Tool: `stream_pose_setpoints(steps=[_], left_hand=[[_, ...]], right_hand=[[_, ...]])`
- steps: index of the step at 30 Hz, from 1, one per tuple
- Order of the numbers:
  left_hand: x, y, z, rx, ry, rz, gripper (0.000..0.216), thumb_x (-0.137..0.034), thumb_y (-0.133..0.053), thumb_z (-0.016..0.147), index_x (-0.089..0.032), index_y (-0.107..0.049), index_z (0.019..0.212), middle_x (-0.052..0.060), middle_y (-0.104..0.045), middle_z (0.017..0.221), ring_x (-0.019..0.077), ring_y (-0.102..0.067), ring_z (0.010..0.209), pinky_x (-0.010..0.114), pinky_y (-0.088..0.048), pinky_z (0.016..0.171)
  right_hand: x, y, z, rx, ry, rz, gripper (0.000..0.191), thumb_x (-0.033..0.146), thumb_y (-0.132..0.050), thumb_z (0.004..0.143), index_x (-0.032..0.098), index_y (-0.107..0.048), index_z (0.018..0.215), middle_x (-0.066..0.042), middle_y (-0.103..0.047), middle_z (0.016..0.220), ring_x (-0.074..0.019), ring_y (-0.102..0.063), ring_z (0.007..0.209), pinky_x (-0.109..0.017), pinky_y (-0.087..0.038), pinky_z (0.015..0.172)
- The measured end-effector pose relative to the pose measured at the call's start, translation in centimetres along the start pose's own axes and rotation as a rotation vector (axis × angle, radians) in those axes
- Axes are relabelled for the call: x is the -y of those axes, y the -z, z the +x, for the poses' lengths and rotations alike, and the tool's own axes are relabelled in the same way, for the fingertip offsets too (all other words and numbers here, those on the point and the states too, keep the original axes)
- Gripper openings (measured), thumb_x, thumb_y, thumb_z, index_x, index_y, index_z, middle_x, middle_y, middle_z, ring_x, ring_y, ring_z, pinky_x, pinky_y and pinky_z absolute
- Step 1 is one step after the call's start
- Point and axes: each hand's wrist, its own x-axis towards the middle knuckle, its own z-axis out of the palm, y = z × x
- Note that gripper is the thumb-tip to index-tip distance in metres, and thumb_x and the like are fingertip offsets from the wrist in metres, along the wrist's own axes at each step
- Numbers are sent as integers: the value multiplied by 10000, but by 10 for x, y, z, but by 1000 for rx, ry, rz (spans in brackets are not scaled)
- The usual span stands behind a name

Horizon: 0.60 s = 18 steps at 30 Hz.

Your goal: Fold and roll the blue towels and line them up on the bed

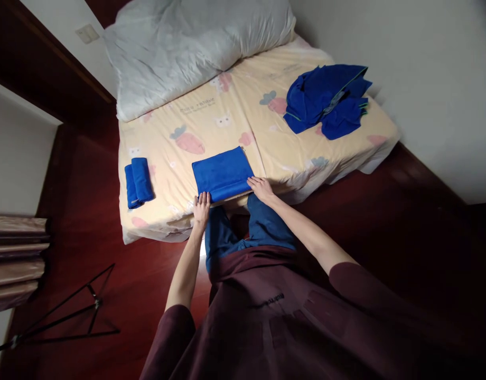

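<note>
A blue towel (221,168) lies spread in a rectangle at the near edge of the bed, its near side turned over into a thick roll. My left hand (202,205) grips the left end of that roll, fingers on top and thumb out of sight. At the right end, my right hand (261,187) holds the roll with its fingers bent over it. Two rolled blue towels (139,182) lie side by side to the left on the bed. A loose heap of blue towels (326,97) with green edging is at the right.
The bed (164,153) has a yellow sheet printed with carrots and rabbits. A bulky white quilt (195,42) covers its far side. Black tripod legs (88,311) stand on the dark red floor at lower left, near a curtain (17,258). A wall (425,79) borders the right.
</note>
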Motion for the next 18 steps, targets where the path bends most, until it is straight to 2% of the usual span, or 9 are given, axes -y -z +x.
stream_pose_setpoints(steps=[4,9,13,16,18], left_hand=[[4,-14,-13,-47,38,-138,638,-24,-373,926,-148,-486,1542,168,-453,1593,296,-409,1508,534,-281,1269],[17,-28,-4,-206,163,-417,689,23,-425,782,-178,-628,1409,126,-614,1463,274,-563,1387,472,-426,1189],[32,-33,0,-283,213,-675,582,-41,-494,756,-174,-705,1281,108,-724,1293,279,-663,1238,451,-505,1108],[40,-33,-1,-323,224,-787,403,-153,-522,850,-185,-729,1194,98,-756,1185,260,-706,1071,419,-561,981],[42,-34,0,-354,251,-837,313,-254,-534,917,-178,-725,1153,104,-759,1117,238,-707,968,380,-573,893]], right_hand=[[-14,-10,-11,-84,24,171,534,-26,-464,892,178,-717,1316,-74,-651,1426,-255,-581,1373,-459,-479,1138],[-33,-16,0,-207,-53,488,596,-51,-511,697,187,-793,1165,-71,-764,1214,-255,-681,1183,-444,-514,1114],[-42,-21,10,-233,-181,743,448,49,-548,675,193,-808,1011,-65,-785,1062,-263,-709,1041,-441,-545,1026],[-40,-23,14,-245,-205,885,269,179,-605,729,190,-764,945,-56,-765,963,-250,-698,947,-412,-552,956],[-38,-23,16,-258,-253,943,172,322,-639,781,195,-704,878,-43,-715,835,-227,-653,817,-369,-556,822]])
